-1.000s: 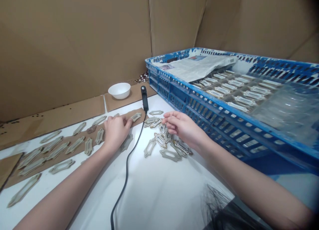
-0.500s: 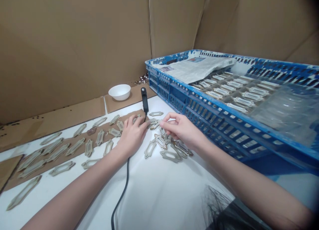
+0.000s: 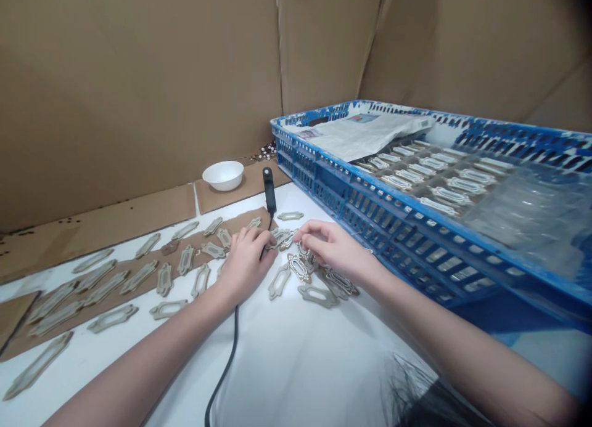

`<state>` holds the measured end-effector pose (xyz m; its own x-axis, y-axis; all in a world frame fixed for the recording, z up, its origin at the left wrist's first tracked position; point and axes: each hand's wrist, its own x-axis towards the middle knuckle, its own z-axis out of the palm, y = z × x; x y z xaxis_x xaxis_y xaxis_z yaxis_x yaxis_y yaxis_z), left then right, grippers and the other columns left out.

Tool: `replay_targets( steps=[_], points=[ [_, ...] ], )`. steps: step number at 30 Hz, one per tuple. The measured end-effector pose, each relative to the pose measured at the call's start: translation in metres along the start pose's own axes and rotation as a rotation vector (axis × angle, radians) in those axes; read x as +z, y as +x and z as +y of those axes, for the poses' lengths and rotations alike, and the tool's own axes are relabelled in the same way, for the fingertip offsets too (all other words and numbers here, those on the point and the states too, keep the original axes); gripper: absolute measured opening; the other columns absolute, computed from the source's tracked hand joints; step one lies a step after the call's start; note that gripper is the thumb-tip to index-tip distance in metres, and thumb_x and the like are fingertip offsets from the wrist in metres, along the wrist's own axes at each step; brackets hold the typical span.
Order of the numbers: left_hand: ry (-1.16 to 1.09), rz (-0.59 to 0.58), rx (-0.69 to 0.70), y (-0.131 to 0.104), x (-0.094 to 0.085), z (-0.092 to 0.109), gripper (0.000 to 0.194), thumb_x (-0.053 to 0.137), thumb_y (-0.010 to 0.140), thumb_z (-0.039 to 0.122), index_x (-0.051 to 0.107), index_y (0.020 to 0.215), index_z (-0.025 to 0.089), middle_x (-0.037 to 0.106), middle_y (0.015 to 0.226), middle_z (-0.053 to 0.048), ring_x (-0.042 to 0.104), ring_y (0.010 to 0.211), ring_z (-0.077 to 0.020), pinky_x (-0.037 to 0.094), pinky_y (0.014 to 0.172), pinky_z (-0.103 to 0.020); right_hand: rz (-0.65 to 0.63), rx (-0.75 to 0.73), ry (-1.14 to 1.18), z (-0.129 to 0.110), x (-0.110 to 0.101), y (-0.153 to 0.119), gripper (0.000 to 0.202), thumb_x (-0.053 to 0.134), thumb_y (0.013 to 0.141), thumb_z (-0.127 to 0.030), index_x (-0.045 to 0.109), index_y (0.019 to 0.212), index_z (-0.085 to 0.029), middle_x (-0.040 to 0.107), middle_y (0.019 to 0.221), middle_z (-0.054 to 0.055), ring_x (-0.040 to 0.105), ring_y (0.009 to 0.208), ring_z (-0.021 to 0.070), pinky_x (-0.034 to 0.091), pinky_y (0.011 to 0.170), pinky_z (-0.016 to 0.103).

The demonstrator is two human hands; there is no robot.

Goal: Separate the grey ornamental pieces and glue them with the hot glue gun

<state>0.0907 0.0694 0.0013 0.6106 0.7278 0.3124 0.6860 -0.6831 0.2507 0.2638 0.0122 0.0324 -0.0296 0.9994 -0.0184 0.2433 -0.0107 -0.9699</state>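
My left hand (image 3: 247, 257) rests low at the table, fingers curled down, thumb and forefinger against a small ornate label frame (image 3: 280, 236). Opposite it, my right hand (image 3: 330, 248) is closed with its fingertips pinched together; what they hold, if anything, I cannot make out. Under and beside that hand lies a loose pile of label frames, among them a frame with a white outline pattern (image 3: 298, 268) and a plain greyish frame (image 3: 318, 295). Behind my left hand stands a black handheld device (image 3: 269, 191), its cable (image 3: 231, 353) running under my wrist.
Several plain frames lie spread on a brown cardboard strip (image 3: 152, 289) and the white table (image 3: 277, 365) at left. A white bowl (image 3: 224, 176) sits at the back. On the right, a blue crate (image 3: 324, 180) holds rows of frames, clear plastic trays (image 3: 522, 211) and a printed sheet (image 3: 361, 137).
My right hand has dipped slightly toward the pile. My left hand has shifted a little, its fingers drawn in closer. The camera view has tilted slightly.
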Motion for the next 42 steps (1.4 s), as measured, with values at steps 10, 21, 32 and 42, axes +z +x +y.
replay_targets(
  steps=[10, 21, 32, 42],
  points=[
    [-0.174, 0.022, -0.089, -0.002, 0.000, 0.004, 0.014, 0.047, 0.074, 0.018, 0.048, 0.088, 0.019, 0.050, 0.088, -0.003, 0.047, 0.089, -0.0202, 0.037, 0.079, -0.035, -0.054, 0.022, 0.018, 0.002, 0.003, -0.001, 0.012, 0.051, 0.072, -0.023, 0.048, 0.081, -0.016, 0.059, 0.062, 0.000, 0.040, 0.045, 0.0066, 0.030, 0.045, 0.019],
    [-0.217, 0.160, -0.164, -0.006, 0.000, 0.007, 0.028, 0.044, 0.080, 0.024, 0.049, 0.107, 0.020, 0.048, 0.095, -0.006, 0.049, 0.096, -0.0210, 0.040, 0.083, -0.036, -0.016, -0.041, -0.049, 0.000, 0.004, 0.000, 0.010, 0.046, 0.076, -0.020, 0.053, 0.081, -0.015, 0.064, 0.074, 0.004, 0.045, 0.048, 0.0074, 0.031, 0.047, 0.020],
    [-0.306, 0.215, -0.105, -0.015, -0.005, 0.024, 0.025, 0.045, 0.082, 0.024, 0.048, 0.107, 0.022, 0.059, 0.101, -0.004, 0.052, 0.088, -0.0177, 0.041, 0.077, -0.032, 0.132, -0.142, -0.021, -0.001, 0.007, -0.003, 0.007, 0.046, 0.077, -0.019, 0.040, 0.080, -0.018, 0.063, 0.067, 0.002, 0.055, 0.061, 0.0106, 0.037, 0.056, 0.022],
    [-0.335, 0.194, -0.069, -0.018, -0.004, 0.031, 0.022, 0.046, 0.082, 0.024, 0.048, 0.103, 0.020, 0.059, 0.103, -0.004, 0.052, 0.097, -0.0176, 0.040, 0.083, -0.032, 0.089, -0.229, -0.061, 0.000, 0.011, -0.007, 0.003, 0.043, 0.078, -0.016, 0.043, 0.079, -0.018, 0.059, 0.071, 0.002, 0.059, 0.070, 0.0120, 0.043, 0.066, 0.024]
  ],
)
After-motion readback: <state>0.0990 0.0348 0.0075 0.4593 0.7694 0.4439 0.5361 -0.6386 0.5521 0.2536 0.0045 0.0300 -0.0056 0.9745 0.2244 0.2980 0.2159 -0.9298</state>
